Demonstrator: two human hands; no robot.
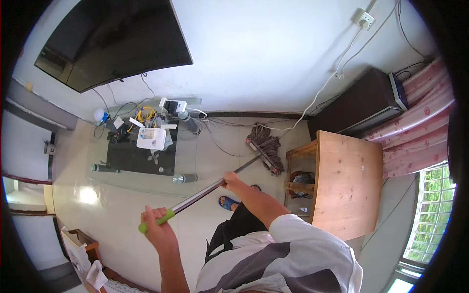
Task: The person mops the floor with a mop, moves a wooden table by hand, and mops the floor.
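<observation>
My left hand [157, 223] grips the green end of the handle of a mop [198, 196]. Farther down, my right hand [231, 181] is closed around the metal part of the same handle. The pole slants away from me to the upper right. Its flat clamp head with grey-brown strands [264, 144] lies spread on the tiled floor [220, 146], between a glass TV stand and a wooden table. A thin cable runs along the floor close to the strands.
The glass stand [135, 182] on the left holds a white router [151, 138], cables and a power strip [173, 106]. A wooden table [346, 186] stands at right, before a dark speaker cabinet [355, 102]. A white cord [315, 99] hangs from the wall socket [365, 19]. A television [117, 40] is wall-mounted.
</observation>
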